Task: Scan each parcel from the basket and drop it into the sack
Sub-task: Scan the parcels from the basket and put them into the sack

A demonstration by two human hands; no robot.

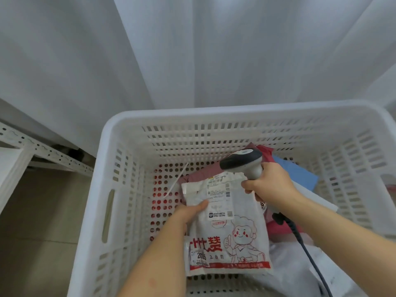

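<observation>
Clearly the white parcel (227, 228) is a soft poly mailer, light and limp by the look of it, with a slick skin that could slide through loose fingers. We judge its upper left edge the best hold, clear of the shipping label (218, 192). Our left hand (190, 213) pinches it there, thumb on top and fingers hidden beneath, forearm reaching up from below and holding it over the basket (128, 133). Our right hand (270, 183), just right of the label, is wrapped around the scanner (242, 160) grip, its head tipped down at the barcode. Other parcels (297, 170) lie under both hands.
</observation>
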